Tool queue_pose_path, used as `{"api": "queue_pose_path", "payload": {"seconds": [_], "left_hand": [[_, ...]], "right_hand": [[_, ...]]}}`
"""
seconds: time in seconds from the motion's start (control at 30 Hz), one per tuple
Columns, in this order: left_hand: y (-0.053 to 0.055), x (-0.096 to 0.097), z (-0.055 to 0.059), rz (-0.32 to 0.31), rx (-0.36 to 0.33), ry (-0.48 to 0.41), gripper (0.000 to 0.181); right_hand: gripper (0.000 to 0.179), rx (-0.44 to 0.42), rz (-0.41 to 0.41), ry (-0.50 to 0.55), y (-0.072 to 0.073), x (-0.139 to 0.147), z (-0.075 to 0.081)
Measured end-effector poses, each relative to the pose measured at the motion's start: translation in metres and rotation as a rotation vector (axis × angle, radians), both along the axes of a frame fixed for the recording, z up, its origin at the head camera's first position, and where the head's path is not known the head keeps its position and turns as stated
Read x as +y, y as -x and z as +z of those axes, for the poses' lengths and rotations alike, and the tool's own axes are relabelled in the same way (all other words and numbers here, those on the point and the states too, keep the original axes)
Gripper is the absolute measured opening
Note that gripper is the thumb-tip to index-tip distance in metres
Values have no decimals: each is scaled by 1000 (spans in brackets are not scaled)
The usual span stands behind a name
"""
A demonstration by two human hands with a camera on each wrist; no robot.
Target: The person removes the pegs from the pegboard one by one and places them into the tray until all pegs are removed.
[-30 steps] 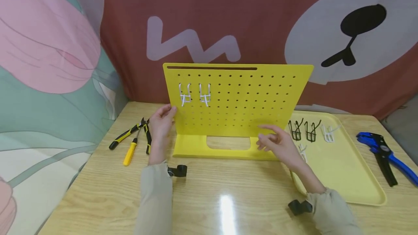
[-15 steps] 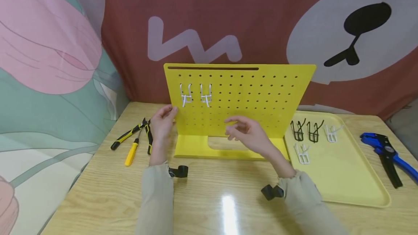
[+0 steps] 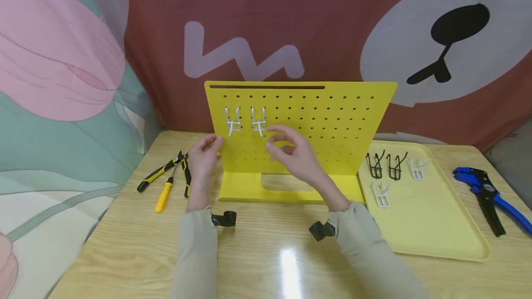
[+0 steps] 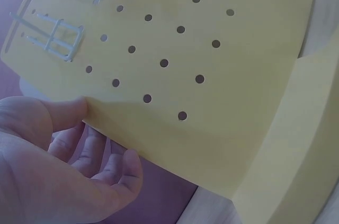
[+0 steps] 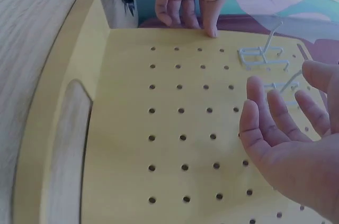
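A yellow pegboard (image 3: 324, 151) stands on its base at the middle of the table. My left hand (image 3: 203, 156) grips its left edge, thumb on the front face and fingers behind, as the left wrist view shows. Two white wire hooks, the left one (image 3: 233, 123) and the right one (image 3: 258, 122), hang side by side in the upper left holes. My right hand (image 3: 297, 156) is before the board with nothing in it. Its fingers (image 5: 262, 113) are loosely bent, the fingertips close beside the right hook, which they partly cover in the right wrist view.
Right of the board, a yellow tray (image 3: 432, 230) bears two black hooks (image 3: 394, 172) and two white hooks (image 3: 381, 200). A blue wire stripper (image 3: 486, 190) lies beyond it. Yellow-black pliers (image 3: 157, 176) and a yellow screwdriver (image 3: 164, 196) lie on the left.
My right hand has moved left and up across the board, from its lower right side to beside the right hook. The left hand keeps its grip on the edge.
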State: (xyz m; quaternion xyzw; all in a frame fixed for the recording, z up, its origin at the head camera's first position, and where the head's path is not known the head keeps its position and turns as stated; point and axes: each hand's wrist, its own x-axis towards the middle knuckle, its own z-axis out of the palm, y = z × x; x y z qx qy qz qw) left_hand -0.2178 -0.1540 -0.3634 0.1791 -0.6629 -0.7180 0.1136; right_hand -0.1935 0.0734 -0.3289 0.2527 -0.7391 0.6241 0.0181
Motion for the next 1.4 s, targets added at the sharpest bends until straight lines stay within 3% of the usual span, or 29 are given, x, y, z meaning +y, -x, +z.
{"api": "queue_pose_path", "payload": {"seconds": [0.17, 0.33, 0.9, 1.4], "left_hand": [[-1, -3, 0, 11, -45, -1, 33], [0, -2, 1, 12, -33, -8, 34], [-1, -1, 4, 13, -35, -3, 32], [0, -2, 4, 4, -46, 5, 34]], "right_hand": [[34, 37, 35, 3, 5, -14, 4], [30, 64, 10, -14, 12, -22, 8], [29, -89, -28, -16, 15, -28, 17], [28, -47, 3, -88, 10, -27, 22]]}}
